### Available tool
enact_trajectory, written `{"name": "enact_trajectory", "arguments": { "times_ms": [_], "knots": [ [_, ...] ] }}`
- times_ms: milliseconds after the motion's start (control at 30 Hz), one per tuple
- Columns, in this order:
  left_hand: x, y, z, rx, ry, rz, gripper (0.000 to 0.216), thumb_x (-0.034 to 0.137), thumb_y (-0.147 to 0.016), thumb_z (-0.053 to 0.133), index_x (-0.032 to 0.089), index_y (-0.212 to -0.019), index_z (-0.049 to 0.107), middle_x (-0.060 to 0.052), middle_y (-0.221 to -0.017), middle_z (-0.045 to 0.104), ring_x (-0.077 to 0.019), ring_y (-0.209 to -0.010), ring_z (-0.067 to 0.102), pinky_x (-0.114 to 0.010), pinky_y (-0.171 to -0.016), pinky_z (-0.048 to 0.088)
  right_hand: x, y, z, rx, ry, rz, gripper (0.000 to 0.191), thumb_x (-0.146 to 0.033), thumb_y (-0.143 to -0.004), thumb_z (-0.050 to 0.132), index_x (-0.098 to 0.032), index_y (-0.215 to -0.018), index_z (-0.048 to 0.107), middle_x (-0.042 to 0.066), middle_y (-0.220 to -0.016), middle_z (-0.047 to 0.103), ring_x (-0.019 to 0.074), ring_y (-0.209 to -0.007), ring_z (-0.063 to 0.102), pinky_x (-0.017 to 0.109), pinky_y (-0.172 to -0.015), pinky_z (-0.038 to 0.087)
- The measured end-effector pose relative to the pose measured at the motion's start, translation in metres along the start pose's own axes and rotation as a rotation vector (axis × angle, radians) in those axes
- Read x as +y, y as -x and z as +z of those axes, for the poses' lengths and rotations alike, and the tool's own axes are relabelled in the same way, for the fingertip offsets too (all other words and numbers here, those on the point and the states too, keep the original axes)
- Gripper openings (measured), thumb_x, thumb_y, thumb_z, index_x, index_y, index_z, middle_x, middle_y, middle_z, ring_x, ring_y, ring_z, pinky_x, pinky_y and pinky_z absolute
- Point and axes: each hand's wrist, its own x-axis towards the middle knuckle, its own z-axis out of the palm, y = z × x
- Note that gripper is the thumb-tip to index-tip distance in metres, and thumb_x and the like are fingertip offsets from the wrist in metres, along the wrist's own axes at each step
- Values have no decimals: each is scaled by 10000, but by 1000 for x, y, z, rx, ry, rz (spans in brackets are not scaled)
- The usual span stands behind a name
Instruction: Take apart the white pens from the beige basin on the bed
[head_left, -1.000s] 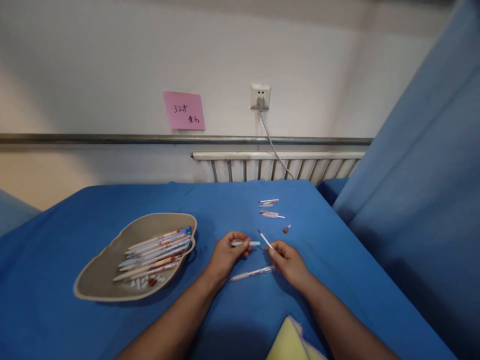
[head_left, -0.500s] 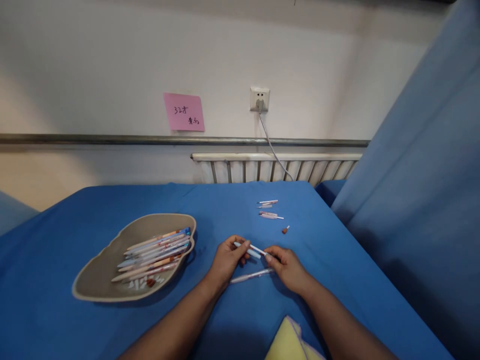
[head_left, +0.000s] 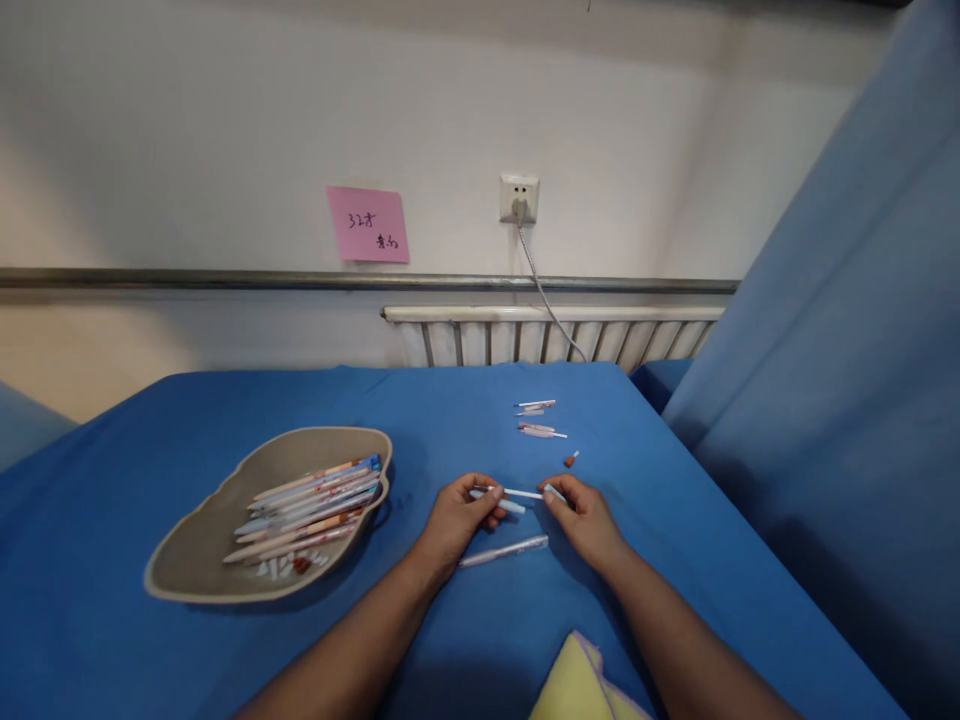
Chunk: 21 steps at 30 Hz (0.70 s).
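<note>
In the head view, the left hand is mostly curled, its thumb pressed to the forefinger, and grips a light blue barrel together with one end of a thin white refill. Both stick out to the right from under the thumb, the refill above the barrel, spreading slightly apart. The right hand is nearly closed in a pinch, thumb and forefinger on a small pale blue piece; the refill's free end reaches these fingertips, though whether it is held there I cannot tell. All of this is over the middle of the blue-covered table, with a clear pen lying just below, between the hands. Beyond the right hand lie a brown bit with a white stub and, farther back, two small groups of slim parts. To the left, a beige bowl holds a heap of pens and some white bits; any print on the pens is too small to read. A pink note on the wall carries handwriting: "32" followed by a character, then a second line I cannot read surely. A yellow cloth lies at the near edge.
</note>
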Motion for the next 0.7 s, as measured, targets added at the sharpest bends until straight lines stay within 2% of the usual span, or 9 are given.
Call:
{"name": "enact_trajectory", "arguments": {
  "times_ms": [133, 500, 700],
  "knots": [
    [0, 2, 3, -25, -42, -2, 308, 368, -623, 759, 143, -751, 593, 1, -549, 648, -95, -443, 536, -200, -486, 417, -6, 2, 1, -11, 150, -68, 205, -342, -839, 510, -188, -844, 645, 37, -813, 633, 181, -757, 562, 281, -703, 391],
    [-2, 4, 4, -110, -118, 12, 327, 388, -629, 746, 134, -774, 600, 10, -563, 640, -107, -486, 546, -218, -524, 434, -21, 11, 11, -190, 301, -84, 201, -371, -832, 572, -228, -931, 674, 30, -876, 674, 174, -796, 592, 251, -699, 386],
    [-6, 2, 3, -125, -124, 6, 378, 382, -623, 754, 128, -846, 584, 2, -639, 652, -107, -515, 569, -229, -543, 460, -23, 11, 8, -259, 480, -21, 152, -328, -861, 531, -228, -876, 644, -6, -738, 672, 144, -672, 580, 221, -597, 336]
  ]
}}
